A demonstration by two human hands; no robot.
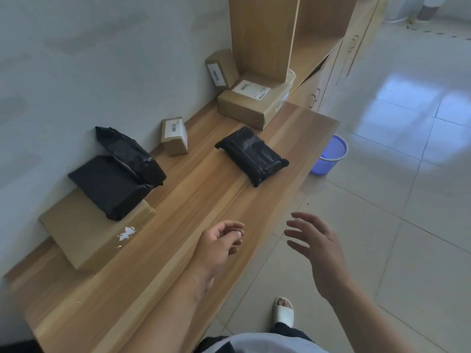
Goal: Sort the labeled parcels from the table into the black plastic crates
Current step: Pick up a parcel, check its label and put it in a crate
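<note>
Table (178, 225): long wooden top running from the lower left of the frame to the upper centre, set against a pale wall.

Left hand (219, 244): lower centre, over the near part of the table; fingers loosely curled, holding nothing.

Right hand (314, 247): lower right of centre, past the table's edge and over the tiled floor (382, 200); fingers spread and relaxed, holding nothing.

Black parcel (252, 155): glossy plastic wrap, lying alone at mid-table, centre of the frame, well ahead of both hands.

Two black parcels at left of centre by the wall: the flat one (109, 186) lies partly on a large flat cardboard box (91, 233); the second (127, 151) leans over its far end.

Small cardboard box (175, 136): white barcode label on top, just beyond the two black parcels, near the wall.

Labeled cardboard box (251, 103): upper centre, at the far end of the table, white label facing up.

Upright cardboard box (221, 68): behind it, leaning at the wall, label facing out.

Wooden shelf unit (280, 34): top centre, standing at the far end.

Blue plastic bucket (331, 155): on the floor, right of the table's far end.

White slipper (284, 310): bottom centre, on the floor.
</note>
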